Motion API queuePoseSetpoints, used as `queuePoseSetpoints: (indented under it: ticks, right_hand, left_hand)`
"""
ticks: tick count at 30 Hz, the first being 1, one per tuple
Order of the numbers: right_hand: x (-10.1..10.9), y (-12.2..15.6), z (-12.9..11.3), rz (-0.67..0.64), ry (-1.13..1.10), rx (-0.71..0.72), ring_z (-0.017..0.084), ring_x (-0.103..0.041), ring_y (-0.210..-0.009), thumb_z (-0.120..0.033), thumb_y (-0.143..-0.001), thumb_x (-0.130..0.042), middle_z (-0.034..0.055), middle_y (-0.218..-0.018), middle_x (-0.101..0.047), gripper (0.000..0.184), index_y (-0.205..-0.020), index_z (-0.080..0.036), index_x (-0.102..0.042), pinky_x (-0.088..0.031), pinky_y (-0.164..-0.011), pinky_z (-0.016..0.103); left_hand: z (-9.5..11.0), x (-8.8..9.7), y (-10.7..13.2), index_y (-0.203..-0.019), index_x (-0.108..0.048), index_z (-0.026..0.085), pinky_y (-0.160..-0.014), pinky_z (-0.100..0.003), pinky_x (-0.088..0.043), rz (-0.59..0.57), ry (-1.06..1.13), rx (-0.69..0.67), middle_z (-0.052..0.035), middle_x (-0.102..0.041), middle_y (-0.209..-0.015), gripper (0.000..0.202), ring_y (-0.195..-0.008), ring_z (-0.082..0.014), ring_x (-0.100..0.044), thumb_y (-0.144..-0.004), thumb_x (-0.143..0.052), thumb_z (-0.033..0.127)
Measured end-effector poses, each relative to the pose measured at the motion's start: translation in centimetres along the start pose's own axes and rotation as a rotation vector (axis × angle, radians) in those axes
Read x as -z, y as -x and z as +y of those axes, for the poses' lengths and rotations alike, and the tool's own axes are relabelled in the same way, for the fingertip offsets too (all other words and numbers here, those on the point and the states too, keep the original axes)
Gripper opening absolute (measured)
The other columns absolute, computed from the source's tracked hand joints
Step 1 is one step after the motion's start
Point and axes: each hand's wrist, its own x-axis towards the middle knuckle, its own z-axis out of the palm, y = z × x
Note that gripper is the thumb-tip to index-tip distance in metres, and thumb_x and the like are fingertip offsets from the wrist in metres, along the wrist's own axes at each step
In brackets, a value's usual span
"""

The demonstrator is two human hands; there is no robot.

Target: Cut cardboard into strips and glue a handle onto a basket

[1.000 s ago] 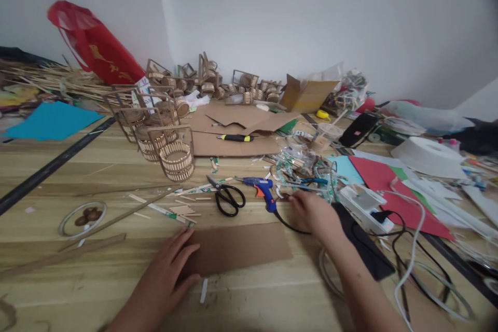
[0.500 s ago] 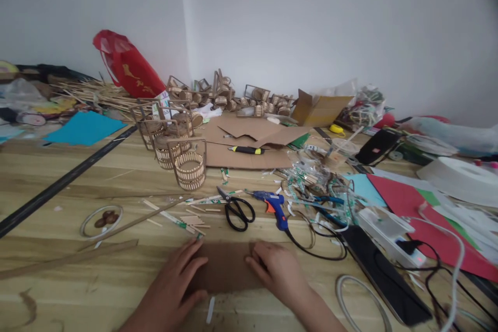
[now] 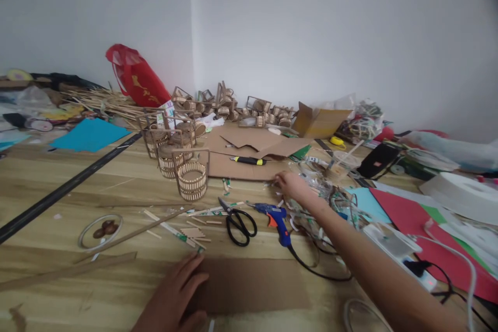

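A brown cardboard rectangle (image 3: pixel 252 285) lies flat on the wooden table in front of me. My left hand (image 3: pixel 177 293) rests on its left end, fingers spread and holding nothing. My right hand (image 3: pixel 291 187) is stretched out over the clutter beyond the glue gun, its fingers loosely bent and slightly apart, with nothing visible in them. Just left of its fingertips lies the larger cardboard sheet (image 3: pixel 218 166), bearing a black and yellow utility knife (image 3: pixel 249 160). Between my hands and that sheet are black-handled scissors (image 3: pixel 239 225) and a blue glue gun (image 3: pixel 278 220).
Small wooden-slat buckets (image 3: pixel 192 181) stand at the centre left, more piled by the wall. Thin sticks (image 3: pixel 194 233) lie near my left hand. A power strip (image 3: pixel 400 254), cables and coloured paper (image 3: pixel 397 218) crowd the right. A black strip (image 3: pixel 70 187) crosses the left.
My right hand has let go of the cardboard rectangle and moved forward and right, past the glue gun. My left hand stays on the cardboard. The view has shifted slightly.
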Motion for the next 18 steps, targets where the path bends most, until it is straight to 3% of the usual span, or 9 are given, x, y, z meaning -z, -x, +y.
queuePoseSetpoints:
  ticks: [3,7,12,18]
  right_hand:
    - [-0.3,-5.6,2.0,-0.033,0.048,0.015,0.024,-0.066,-0.107,-0.037,-0.098,-0.065,0.0099,-0.129,-0.064,0.036,-0.128,-0.018,-0.061,-0.058,-0.09,0.045]
    - [-1.7,-9.8,2.5,-0.027,0.091,0.032,0.024,-0.065,-0.109,-0.037,-0.098,-0.064,0.0098,-0.131,-0.063,0.036,-0.129,-0.019,-0.061,-0.057,-0.091,0.046]
    - [-3.5,-12.3,2.0,-0.015,0.126,0.0,0.024,-0.065,-0.109,-0.037,-0.098,-0.064,0.0098,-0.131,-0.063,0.036,-0.13,-0.019,-0.06,-0.057,-0.091,0.046]
    - [-4.1,-12.6,2.0,-0.037,0.129,0.05,0.025,-0.065,-0.111,-0.037,-0.098,-0.063,0.0101,-0.133,-0.062,0.037,-0.13,-0.02,-0.06,-0.057,-0.092,0.047]
  left_hand:
    - [-1.0,-1.9,0.8,-0.126,-0.065,0.029,-0.095,-0.039,-0.06,0.04,-0.019,-0.052,-0.0088,-0.057,-0.148,0.05,-0.122,-0.0319,-0.063,-0.08,-0.07,0.046]
    - [-1.4,-3.6,1.1,-0.123,-0.065,0.031,-0.098,-0.031,-0.057,0.101,-0.088,-0.08,-0.0056,-0.063,-0.141,0.041,-0.12,-0.0256,-0.064,-0.085,-0.069,0.047]
    - [-1.2,-4.8,1.0,-0.113,-0.064,0.028,-0.103,-0.028,-0.051,0.209,-0.155,-0.066,-0.0049,-0.065,-0.137,0.021,-0.123,-0.021,-0.061,-0.093,-0.064,0.032]
    - [-1.2,-5.2,1.5,-0.114,-0.065,0.03,-0.104,-0.03,-0.052,0.138,-0.157,-0.037,-0.004,-0.065,-0.138,0.025,-0.124,-0.0217,-0.061,-0.089,-0.069,0.033]
